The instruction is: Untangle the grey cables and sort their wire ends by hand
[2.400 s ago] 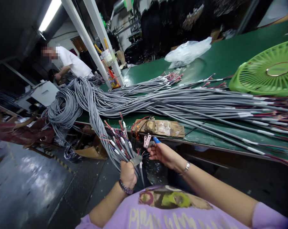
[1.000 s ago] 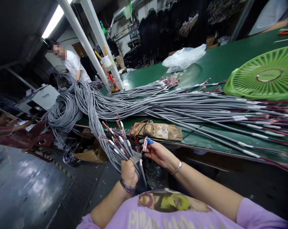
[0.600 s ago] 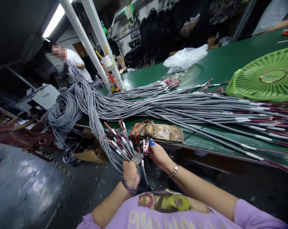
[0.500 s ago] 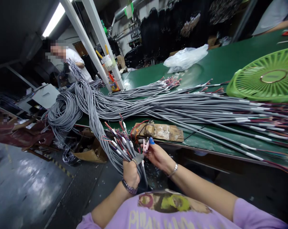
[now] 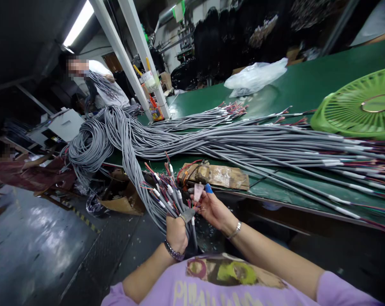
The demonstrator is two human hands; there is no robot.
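Observation:
My left hand (image 5: 177, 234) is wrapped around a bundle of grey multi-core cables (image 5: 146, 208); a grey cover sits on its thumb. From the top of the bundle, several stripped ends with white sleeves and thin coloured wires (image 5: 168, 187) fan out. Just right of these ends is my right hand (image 5: 216, 210), one fingertip capped in blue. Between its fingers is a small pale-pink piece (image 5: 198, 192) that looks like a clip, close to a tuft of thin wires beside my left thumb. Whether the right fingers also touch those wires I cannot tell.
Many more grey cables (image 5: 243, 142) lie across the green table (image 5: 208, 98). A wooden block (image 5: 233, 177) sits at its near edge. A green fan (image 5: 364, 104), a clear plastic bag (image 5: 258, 78) and white posts (image 5: 144, 55) stand behind. One person (image 5: 104, 85) holds cables far left; another (image 5: 35, 174) is nearer.
The pink piece has turned, showing a broader face. My right hand has shifted slightly relative to the bundle, and the whole view has moved a little. My left hand keeps its grip.

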